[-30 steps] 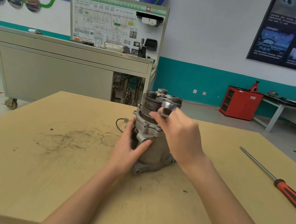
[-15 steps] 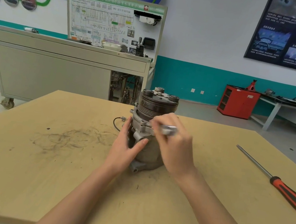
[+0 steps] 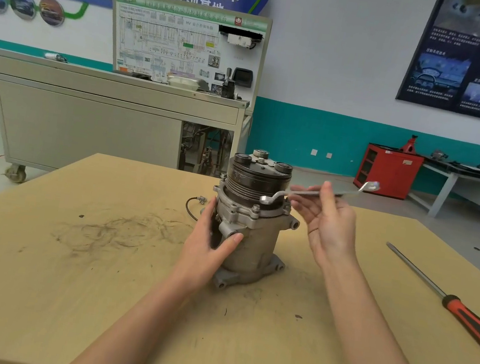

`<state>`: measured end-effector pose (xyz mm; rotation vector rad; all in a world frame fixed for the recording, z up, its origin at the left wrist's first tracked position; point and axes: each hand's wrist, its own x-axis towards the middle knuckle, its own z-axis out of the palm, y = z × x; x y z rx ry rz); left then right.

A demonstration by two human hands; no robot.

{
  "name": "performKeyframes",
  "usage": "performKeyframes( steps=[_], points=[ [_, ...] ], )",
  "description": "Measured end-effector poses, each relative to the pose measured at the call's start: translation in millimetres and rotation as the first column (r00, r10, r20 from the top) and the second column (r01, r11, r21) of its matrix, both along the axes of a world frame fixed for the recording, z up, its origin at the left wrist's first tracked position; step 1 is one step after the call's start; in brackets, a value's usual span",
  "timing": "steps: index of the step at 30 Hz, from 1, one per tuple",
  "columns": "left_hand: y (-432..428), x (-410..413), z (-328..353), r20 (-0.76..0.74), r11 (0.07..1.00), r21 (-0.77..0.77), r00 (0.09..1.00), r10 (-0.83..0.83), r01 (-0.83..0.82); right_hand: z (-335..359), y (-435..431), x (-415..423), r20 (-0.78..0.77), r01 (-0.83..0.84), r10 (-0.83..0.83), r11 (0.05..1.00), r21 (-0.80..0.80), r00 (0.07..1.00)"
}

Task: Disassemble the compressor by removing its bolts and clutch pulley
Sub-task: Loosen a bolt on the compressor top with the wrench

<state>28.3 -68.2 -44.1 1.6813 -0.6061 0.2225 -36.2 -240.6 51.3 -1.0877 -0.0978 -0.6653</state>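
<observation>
The compressor stands upright on the bench, its clutch pulley on top and still fitted. The left hand grips the compressor's left side, thumb pressed on the front of the housing, the rest of the hand curled round behind.

To the right of the compressor, the right hand is palm-up and holds an offset ring wrench lightly. The fingers lie nearly straight under the shank and the thumb pins it from above. The wrench's near ring hangs just above the compressor's flange, close to 1 bolt on the front rim but not seated on it.

The step in hand looks like fitting the ring onto that flange bolt. To do it well:
- Lower the ring square over the bolt head until it sits fully down, since a tilted ring may slip and round the corners.
- Move from the loose pinch to a firm wrap near the far end of the shank for leverage.
- Bear down with the left hand, as the compressor stands on a narrow foot and could twist or tip when the pull comes.
- Keep the swing clear of the pulley's edge.

A red-handled screwdriver lies well to the right of the compressor, and a short wire lead trails from its left.
</observation>
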Motion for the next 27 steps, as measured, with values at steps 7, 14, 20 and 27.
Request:
performKeyframes(
  steps=[7,14,20,27],
  points=[
    [0.1,-0.9,1.3,0.008,0.999,0.029,1.000,0.025,-0.026,28.0,34.7,-21.5,0.490,0.609,-0.362,0.502,-0.614,0.793],
    [-0.7,0.5,-0.3,0.036,0.999,0.046,0.999,0.017,-0.018,15.2,70.8,-19.3,0.693,0.684,-0.192,-0.120,-0.719,0.695],
    [-2.6,0.9,-1.0,0.045,0.991,0.101,0.996,0.078,-0.082,-7.1,84.5,-16.5,0.774,0.713,-0.194,-0.303,-0.632,0.603],
    [-0.1,0.8,-1.5,0.051,0.997,0.070,0.998,0.029,-0.033,-22.7,78.0,-18.6,0.784,0.781,-0.249,-0.137,-0.610,0.569]
  ],
)
